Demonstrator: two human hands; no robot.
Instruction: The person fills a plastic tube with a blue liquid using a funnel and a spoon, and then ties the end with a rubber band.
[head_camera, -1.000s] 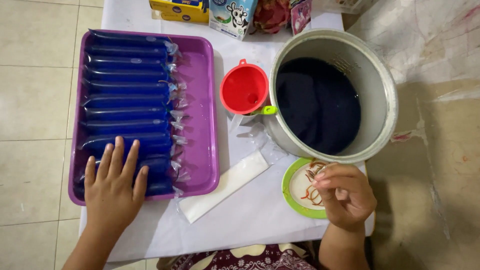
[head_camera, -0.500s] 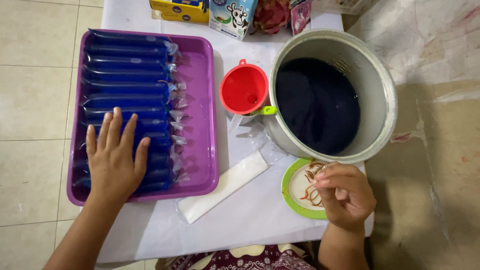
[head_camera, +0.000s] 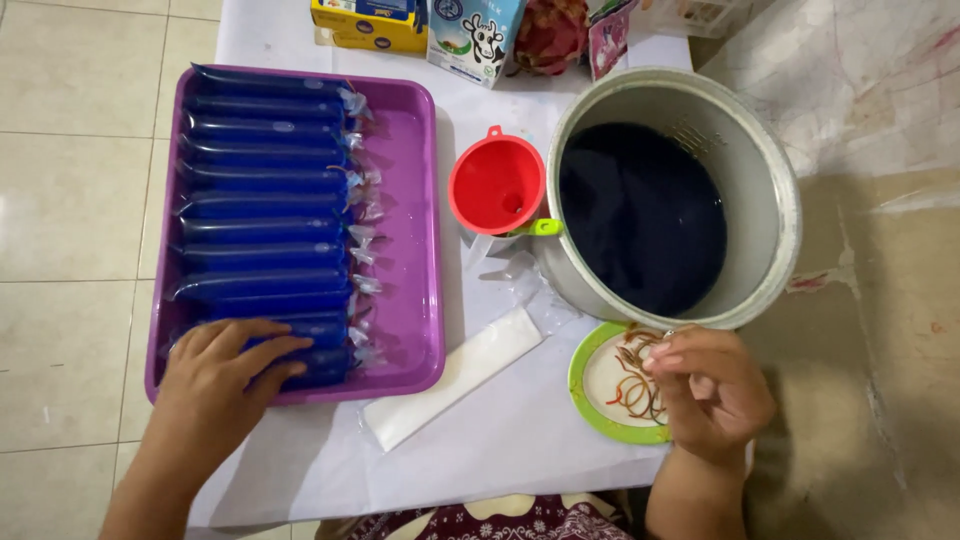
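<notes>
A: We log the left hand (head_camera: 222, 368) lying flat and loose, gripping nothing, fingers spread over the nearest blue filled bags (head_camera: 268, 215) at the near edge of the purple tray (head_camera: 408, 250).

B: We note the right hand (head_camera: 712, 388), right of the tray, curled over the green-rimmed plate (head_camera: 592, 385), fingertips pinched at the rubber bands (head_camera: 636, 375) on it; whether it grips one we cannot tell.

A: Open room: bare white cloth between tray and plate, with a flat stack of clear bags (head_camera: 455, 378) lying aslant, just off the tray's near right corner.

B: The bags: long, dark blue, knotted at the right, laid side by side, filling the tray's left part.

A: Right of the tray, a red funnel (head_camera: 497, 185), then a metal pot (head_camera: 680, 195) holding dark liquid. Beyond the tray, cartons (head_camera: 415, 22).
</notes>
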